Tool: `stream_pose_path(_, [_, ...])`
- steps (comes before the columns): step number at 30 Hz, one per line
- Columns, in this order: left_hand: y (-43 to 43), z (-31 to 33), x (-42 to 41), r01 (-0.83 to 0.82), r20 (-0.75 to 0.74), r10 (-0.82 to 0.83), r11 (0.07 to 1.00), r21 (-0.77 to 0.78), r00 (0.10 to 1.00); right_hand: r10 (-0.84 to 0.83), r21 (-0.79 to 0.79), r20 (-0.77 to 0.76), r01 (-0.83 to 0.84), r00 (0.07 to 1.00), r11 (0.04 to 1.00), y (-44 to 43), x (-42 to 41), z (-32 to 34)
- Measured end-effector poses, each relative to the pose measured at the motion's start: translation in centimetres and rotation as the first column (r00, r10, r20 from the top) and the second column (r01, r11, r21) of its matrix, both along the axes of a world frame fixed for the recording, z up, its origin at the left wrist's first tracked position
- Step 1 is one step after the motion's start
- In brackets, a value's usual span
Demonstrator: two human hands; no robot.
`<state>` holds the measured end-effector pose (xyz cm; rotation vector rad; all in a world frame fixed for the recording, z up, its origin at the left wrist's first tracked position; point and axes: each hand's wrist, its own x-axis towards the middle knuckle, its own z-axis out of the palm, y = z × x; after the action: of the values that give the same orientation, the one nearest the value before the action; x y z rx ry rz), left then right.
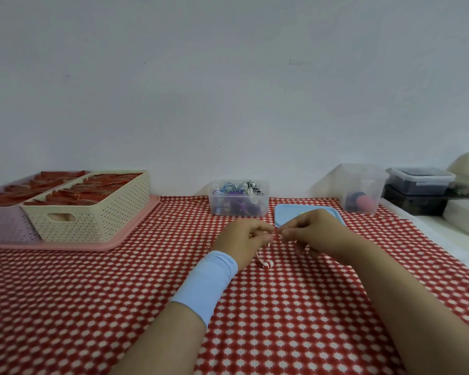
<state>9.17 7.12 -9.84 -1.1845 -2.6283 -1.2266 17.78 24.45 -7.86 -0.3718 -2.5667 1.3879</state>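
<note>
Obs, head cam. You have the cord [266,262] (thin, red/white stripe) up between both hands, approx. centre of the table [92,307], just in front of the lid [284,215].

L hand [244,239] and R hand [312,234] meet tip to tip. Fingers of each are curled in and pinching the cord at nearly one spot. It looks like thumb vs forefinger, but the pinch pt is too small to resolve. The other fingers are tucked under, not spread.

Why held so (judgement): the two pinches sit v. close together, so only a short bit of cord lies between them. That reads as fine work on that bit: knot, twist or threading, can't tell which. The rest of the cord drops slack from the pinch to the cloth and curls in a small loop between your wrists. Slack on the table means no pull on the worked bit. Your hands look lifted a little off the cloth, prob. to give the tail room.

Layout:
- Box [238,205] of mixed cords is open, behind L hand and near enough to reach w/o leaning.
- The blue lid lies flat just beside the box, behind R hand. Prob. parked there to leave the box open.
- Tub [362,190] and dark boxes [420,182] stand at far right.
- Basket [92,215] w/ red items sits on the tray [136,232] at far left, well apart from the work. Prob. stock or finished pieces.

Pale blue band [209,282] on L wrist.
</note>
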Motion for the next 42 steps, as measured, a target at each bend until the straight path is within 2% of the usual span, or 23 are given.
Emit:
stream_pose_path(3, [-0.1, 0.2, 0.1, -0.040, 0.268, -0.044, 0.953, 0.300, 0.962, -0.001, -0.215, -0.063, -0.013, 0.998, 0.977, -0.3, 0.1, 0.3])
stream_pose_path(6, [0.0, 0.4, 0.5, -0.084, 0.497, -0.170, 0.891, 0.447, 0.851, 0.009, -0.451, -0.101, -0.054, 0.995, 0.891, -0.5, -0.1, 0.5])
stream_pose_path(8, [-0.1, 0.4, 0.7, -0.079, 0.555, -0.256, 0.858, 0.508, 0.791, 0.031, -0.510, -0.099, -0.077, 0.995, 0.856, -0.7, -0.2, 0.5])
stream_pose_path(14, [-0.1, 0.1, 0.7, -0.038, 0.528, -0.267, 0.867, 0.496, 0.807, 0.102, -0.509, -0.102, -0.140, 0.990, 0.850, -0.9, -0.1, 0.4])
stream_pose_path(28, [-0.4, 0.1, 0.8, -0.046, 0.553, -0.265, 0.874, 0.484, 0.790, 0.107, -0.470, -0.119, -0.151, 0.987, 0.870, -1.2, -0.1, 0.4])
stream_pose_path(36, [-0.2, 0.0, 0.8, -0.059, 0.590, -0.298, 0.859, 0.509, 0.751, 0.118, -0.456, -0.128, -0.164, 0.985, 0.875, -1.3, 0.0, 0.4])
stream_pose_path(42, [0.1, 0.3, 0.7, -0.140, 0.652, -0.321, 0.822, 0.552, 0.687, 0.072, -0.481, -0.212, -0.168, 0.975, 0.860, -1.9, 0.1, 0.7])
